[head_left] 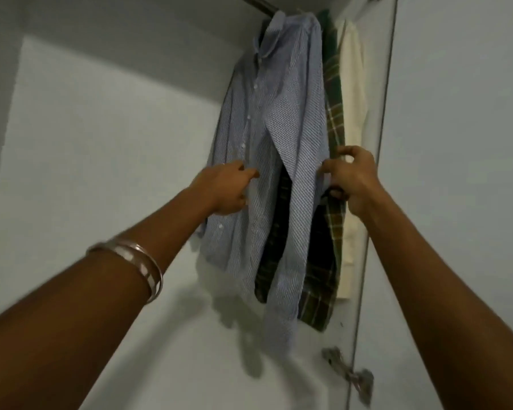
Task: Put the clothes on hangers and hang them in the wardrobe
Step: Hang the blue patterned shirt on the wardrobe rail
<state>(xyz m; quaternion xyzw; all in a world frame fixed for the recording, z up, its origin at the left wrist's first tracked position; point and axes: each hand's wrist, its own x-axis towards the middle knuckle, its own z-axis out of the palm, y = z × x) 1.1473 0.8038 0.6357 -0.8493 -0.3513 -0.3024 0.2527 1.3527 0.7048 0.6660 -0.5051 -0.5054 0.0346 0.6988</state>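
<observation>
A light blue striped shirt (282, 113) hangs from the wardrobe rail (259, 2) at the top of the view; its hanger is hidden inside the collar. Behind it hang a green plaid shirt (333, 113) and a cream garment (353, 93). My left hand (227, 189) grips the blue shirt's front by the button placket at mid height. My right hand (350, 176) pinches the blue shirt's right edge, with its fingers curled against the plaid shirt beside it.
The white back wall of the wardrobe (101, 143) fills the left side. A glass-edged door or side panel (379, 143) stands to the right, with a metal hinge (350, 374) low on it. I wear metal bangles (139, 258) on my left forearm.
</observation>
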